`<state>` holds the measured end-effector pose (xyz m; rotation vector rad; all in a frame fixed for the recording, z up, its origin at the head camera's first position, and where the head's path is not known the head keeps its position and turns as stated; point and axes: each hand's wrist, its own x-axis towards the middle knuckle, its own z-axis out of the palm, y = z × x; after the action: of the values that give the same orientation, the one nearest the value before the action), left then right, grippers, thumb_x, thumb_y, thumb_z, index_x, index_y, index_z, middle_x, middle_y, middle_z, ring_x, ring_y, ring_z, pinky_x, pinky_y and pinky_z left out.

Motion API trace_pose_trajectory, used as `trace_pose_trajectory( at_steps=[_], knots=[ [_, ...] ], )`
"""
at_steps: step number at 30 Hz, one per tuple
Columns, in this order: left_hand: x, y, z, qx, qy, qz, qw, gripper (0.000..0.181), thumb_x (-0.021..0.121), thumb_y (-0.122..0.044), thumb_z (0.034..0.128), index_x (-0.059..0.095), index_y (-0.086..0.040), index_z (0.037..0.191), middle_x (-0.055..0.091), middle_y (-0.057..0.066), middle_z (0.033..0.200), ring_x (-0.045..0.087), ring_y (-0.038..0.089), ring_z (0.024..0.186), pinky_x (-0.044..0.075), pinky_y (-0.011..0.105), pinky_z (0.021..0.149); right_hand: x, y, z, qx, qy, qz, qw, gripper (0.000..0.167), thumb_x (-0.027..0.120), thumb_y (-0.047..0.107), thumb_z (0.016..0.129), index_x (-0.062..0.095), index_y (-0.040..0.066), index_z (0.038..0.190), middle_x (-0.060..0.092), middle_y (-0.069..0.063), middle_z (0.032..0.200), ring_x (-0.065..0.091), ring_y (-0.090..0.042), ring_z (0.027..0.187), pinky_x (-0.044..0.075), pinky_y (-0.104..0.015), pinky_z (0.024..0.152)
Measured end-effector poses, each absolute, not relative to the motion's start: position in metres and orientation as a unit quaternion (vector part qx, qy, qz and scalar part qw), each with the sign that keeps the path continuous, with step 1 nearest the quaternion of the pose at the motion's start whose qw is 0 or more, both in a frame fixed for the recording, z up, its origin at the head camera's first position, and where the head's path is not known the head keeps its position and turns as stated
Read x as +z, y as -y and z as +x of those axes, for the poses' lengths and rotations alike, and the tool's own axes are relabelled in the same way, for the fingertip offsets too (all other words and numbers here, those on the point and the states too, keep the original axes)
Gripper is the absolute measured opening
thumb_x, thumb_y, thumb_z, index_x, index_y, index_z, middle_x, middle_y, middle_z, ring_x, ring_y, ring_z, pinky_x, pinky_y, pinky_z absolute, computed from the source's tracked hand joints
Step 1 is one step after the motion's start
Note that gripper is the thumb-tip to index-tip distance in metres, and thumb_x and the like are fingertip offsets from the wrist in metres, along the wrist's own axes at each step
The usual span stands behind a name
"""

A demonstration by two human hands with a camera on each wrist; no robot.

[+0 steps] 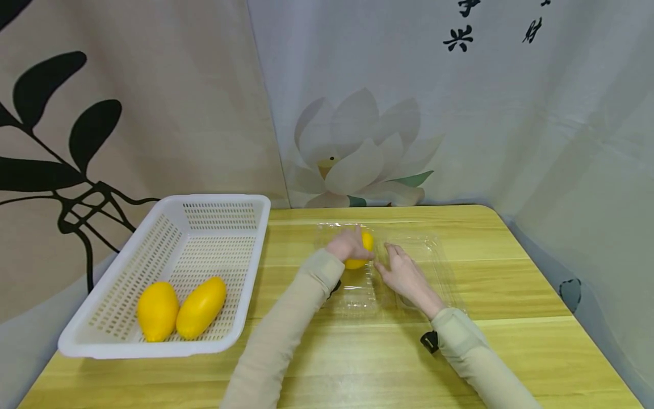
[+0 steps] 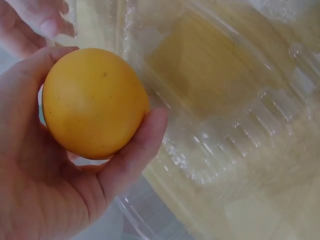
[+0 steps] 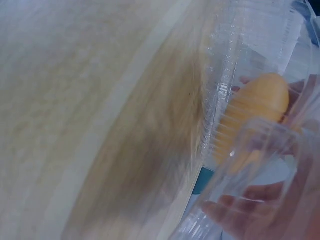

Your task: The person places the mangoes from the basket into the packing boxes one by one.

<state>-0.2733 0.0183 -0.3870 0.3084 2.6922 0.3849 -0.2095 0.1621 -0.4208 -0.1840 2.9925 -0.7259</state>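
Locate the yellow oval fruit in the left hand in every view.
Head: yellow oval fruit, just right of centre, partly hidden by the left hand.
Left wrist: the fruit, left of centre.
Right wrist: the fruit, right of centre, mid-height.
Shared landmark: clear, ribbed plastic container.

Two fruits (image 1: 201, 308) in basket (image 1: 148, 350), clamshell (image 1: 357, 296) to its right

In head view, bare L hand (image 1: 349, 245) is hiding much of the smooth yellow oval fruit (image 1: 368, 241). Clear ribbed plastic container (image 1: 357, 296) is fading into the yellowish wooden tabletop (image 1: 337, 355), outer rim hard to trace. Btm edge is cutting off both beige cloth sleeves (image 1: 278, 335); top edge is clipping black brushed characters (image 1: 469, 7). In R wrist view, bare R hand (image 3: 245, 212) is blurring & running off btm R; small teal patch (image 3: 202, 181) is showing too little to ID.
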Motion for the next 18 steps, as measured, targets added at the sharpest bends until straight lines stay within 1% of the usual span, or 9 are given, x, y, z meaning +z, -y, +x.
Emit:
trace_pose_trajectory(
  at_steps=[4, 10, 13, 18],
  knots=[
    [-0.3883, -0.0209, -0.2718, 0.134, -0.964, 0.107, 0.203, 0.088, 0.061, -0.048, 0.0857, 0.019, -0.005, 0.15, 0.049, 0.02, 0.137, 0.052, 0.029, 0.122, 0.046, 0.036, 0.102, -0.4205, -0.1616, -0.2091, -0.234, -0.97, -0.064, 0.027, 0.066, 0.052, 0.033, 0.096, 0.029, -0.006, 0.145, 0.033, -0.027, 0.149, 0.04, -0.044, 0.132, 0.037, -0.055, 0.107],
    [-0.388, -0.0229, -0.2688, 0.15, -0.961, 0.092, 0.211, 0.083, 0.061, -0.045, 0.0874, 0.02, -0.006, 0.149, 0.052, 0.021, 0.132, 0.055, 0.028, 0.116, 0.048, 0.038, 0.1, -0.4206, -0.1612, -0.2089, -0.236, -0.969, -0.064, 0.029, 0.067, 0.052, 0.033, 0.096, 0.029, -0.006, 0.145, 0.033, -0.027, 0.149, 0.04, -0.044, 0.132, 0.037, -0.056, 0.107],
    [-0.3876, -0.0232, -0.269, 0.153, -0.959, 0.088, 0.22, 0.081, 0.06, -0.045, 0.0884, 0.021, -0.007, 0.149, 0.053, 0.02, 0.13, 0.056, 0.027, 0.112, 0.048, 0.038, 0.098, -0.4206, -0.1613, -0.2091, -0.239, -0.969, -0.064, 0.03, 0.067, 0.052, 0.033, 0.096, 0.029, -0.006, 0.145, 0.033, -0.027, 0.149, 0.039, -0.044, 0.132, 0.036, -0.055, 0.107],
    [-0.384, -0.0225, -0.2713, 0.135, -0.959, 0.097, 0.229, 0.075, 0.054, -0.045, 0.0918, 0.023, -0.008, 0.149, 0.052, 0.017, 0.133, 0.055, 0.026, 0.114, 0.046, 0.037, 0.101, -0.4206, -0.1619, -0.2094, -0.24, -0.968, -0.065, 0.027, 0.067, 0.053, 0.033, 0.096, 0.03, -0.006, 0.144, 0.034, -0.028, 0.148, 0.04, -0.045, 0.132, 0.036, -0.055, 0.107]
  ],
)
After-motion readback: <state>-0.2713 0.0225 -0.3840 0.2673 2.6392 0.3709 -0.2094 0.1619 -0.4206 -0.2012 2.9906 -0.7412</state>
